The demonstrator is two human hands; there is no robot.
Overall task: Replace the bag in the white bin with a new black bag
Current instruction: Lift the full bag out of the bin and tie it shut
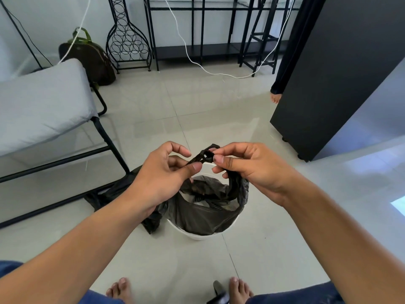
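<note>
Your left hand (163, 172) and right hand (247, 170) meet above the white bin (197, 234), which stands on the tiled floor (219, 110) just ahead of your bare feet. Both sets of fingers are pinched narrow on the twisted handles (205, 155) of the black bag (206, 213) that lines the bin; left thumb and forefinger hold one strand, right thumb and forefinger hold the knot-like loop. The bag's mouth is drawn up from the rim toward your hands. A second black bag (109, 191) lies crumpled on the floor at nine o'clock from the bin, beside the grey chair (43, 102).
</note>
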